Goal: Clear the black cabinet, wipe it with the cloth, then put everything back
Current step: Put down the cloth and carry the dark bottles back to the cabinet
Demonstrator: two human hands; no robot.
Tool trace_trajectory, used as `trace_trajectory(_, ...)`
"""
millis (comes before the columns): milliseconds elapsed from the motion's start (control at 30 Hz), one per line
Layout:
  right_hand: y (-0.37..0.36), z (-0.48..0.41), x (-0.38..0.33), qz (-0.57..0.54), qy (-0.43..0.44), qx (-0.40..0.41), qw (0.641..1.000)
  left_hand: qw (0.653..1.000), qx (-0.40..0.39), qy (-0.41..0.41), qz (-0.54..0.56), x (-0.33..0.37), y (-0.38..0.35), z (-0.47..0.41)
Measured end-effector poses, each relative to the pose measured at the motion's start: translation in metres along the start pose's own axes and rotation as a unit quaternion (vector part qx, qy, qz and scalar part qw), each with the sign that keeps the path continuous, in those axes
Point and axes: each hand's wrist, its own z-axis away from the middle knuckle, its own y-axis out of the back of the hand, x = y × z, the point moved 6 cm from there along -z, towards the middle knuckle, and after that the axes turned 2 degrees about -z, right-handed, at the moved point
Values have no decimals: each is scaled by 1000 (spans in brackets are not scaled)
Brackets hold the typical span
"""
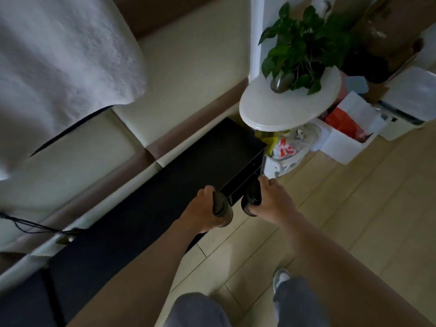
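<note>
Left hand [200, 210] is seen wrapped round a dark olive-grey cylindrical container [221, 207], which is held tilted just over the front edge of the long, low black cabinet [184, 175]. Right hand [273, 199] is closed round a rounded black container [251, 198], held just beside the first with a narrow gap between them, in front of the open shelf compartments [245, 178] near the cabinet's right end. Whether either container touches the cabinet cannot be told, since the dark surfaces merge.

The cabinet is set lengthwise along a padded wall of cream panels and brown strips [188, 79], its back edge against the lowest strip. At its far right corner a round white tabletop [283, 112] overhangs the cabinet's end, and a green leafy potted plant [304, 46] is carried on it. A clear plastic bag of wrappers [290, 145] is lodged below that tabletop, just beside the cabinet's end, and an open white cardboard box [349, 138] is placed farther right.

Pale beige floor tiles [330, 197] are seen open along the cabinet's front edge, from the box to the person's grey-trousered legs [198, 310]. A white fluffy fabric [59, 55] is hung above the cabinet's left part, and a black cable [23, 226] is trailed along the wall there
</note>
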Motion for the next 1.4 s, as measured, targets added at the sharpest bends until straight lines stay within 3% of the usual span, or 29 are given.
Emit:
trace_trajectory(300,-149,-162,93,-36,37,12,999,998,62,17,8,-67,-182,-152)
trace_trajectory(567,-248,-269,121,-68,73,53,994,980,190,15,55,-144,-263,-243)
trace_trajectory(1033,-277,-303,90,-137,81,74,985,905,337,113,234,-189,-253,-256)
trace_trajectory(1400,-294,-345,73,-207,104,86,969,891,306,191,277,-222,-244,-287)
